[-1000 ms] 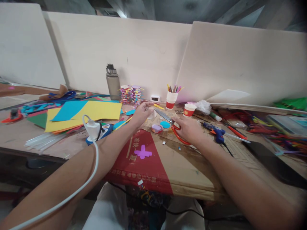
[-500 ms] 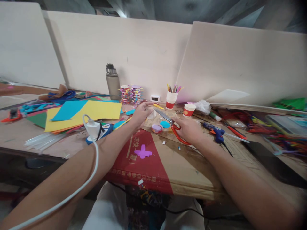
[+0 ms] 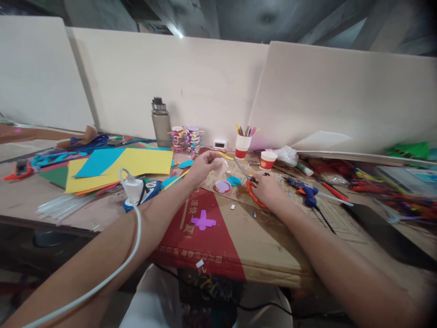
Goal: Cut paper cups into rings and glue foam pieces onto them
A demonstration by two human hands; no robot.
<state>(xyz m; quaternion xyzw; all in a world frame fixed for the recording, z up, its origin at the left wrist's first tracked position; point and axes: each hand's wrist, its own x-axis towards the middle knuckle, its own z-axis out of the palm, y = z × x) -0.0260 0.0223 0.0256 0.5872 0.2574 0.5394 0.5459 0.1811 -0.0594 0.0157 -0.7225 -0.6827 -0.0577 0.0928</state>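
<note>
Nearest to us, low in the frame, our two forearms reach out over a flattened cardboard sheet with a red panel, and a white cable crosses our left arm up to a white charger. A purple paper cross lies on the red panel between our arms. Just right of centre, our right hand is curled round the red handles of the scissors, whose blades point up and left, low over the cardboard. Just left of centre, our left hand is closed in a pinch on a small pale piece that is too small for us to tell what it is. Between the hands sit a pink-and-purple disc and a blue paper circle. A blue glue gun lies just right of our right hand. In the left of the frame yellow and blue paper sheets spread over the counter. Farther back stand a grey bottle, a stack of decorated cups, a cup of coloured sticks and a red paper cup, all before the pale boards.
</note>
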